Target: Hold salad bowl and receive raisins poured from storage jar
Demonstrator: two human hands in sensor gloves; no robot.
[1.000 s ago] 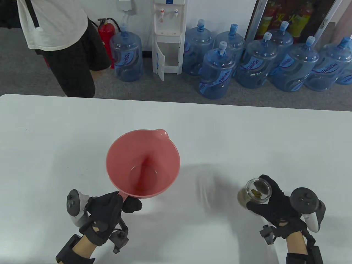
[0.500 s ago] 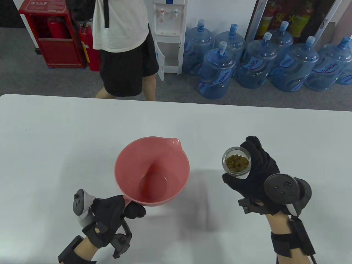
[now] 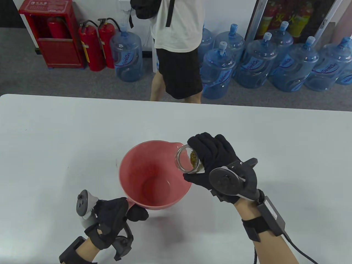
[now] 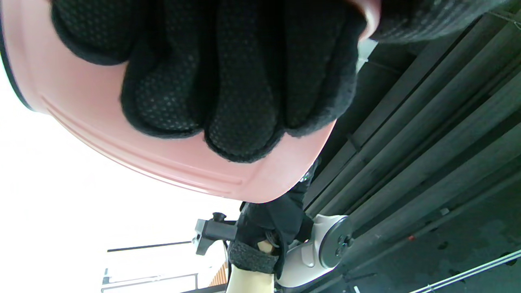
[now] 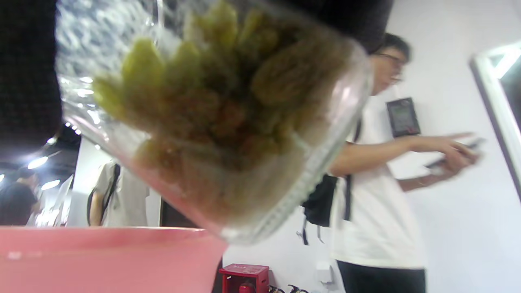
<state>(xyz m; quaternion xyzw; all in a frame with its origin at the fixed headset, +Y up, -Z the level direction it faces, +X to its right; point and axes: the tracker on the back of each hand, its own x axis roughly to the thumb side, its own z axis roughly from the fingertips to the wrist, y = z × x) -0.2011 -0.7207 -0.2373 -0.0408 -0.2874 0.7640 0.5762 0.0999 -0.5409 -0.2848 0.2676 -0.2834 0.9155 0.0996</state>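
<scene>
The left hand [image 3: 111, 217] grips the pink salad bowl [image 3: 154, 176] by its near handle above the white table [image 3: 55, 143], bare on every side, while the right hand [image 3: 217, 162] holds the tilted storage jar [image 3: 189, 162] of raisins [image 3: 194, 161], mouth over the bowl's right rim.

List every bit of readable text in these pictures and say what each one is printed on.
"Ganten", as best it reads: blue band label on the clear blue water-cooler bottles on the floor behind the table.
Red fire-extinguisher cabinet: white lettering along its top, too small to read.
Red and yellow cylinders behind the glass door: characters too blurred to read.
Pink plastic salad bowl, glass storage jar: no text.
</scene>
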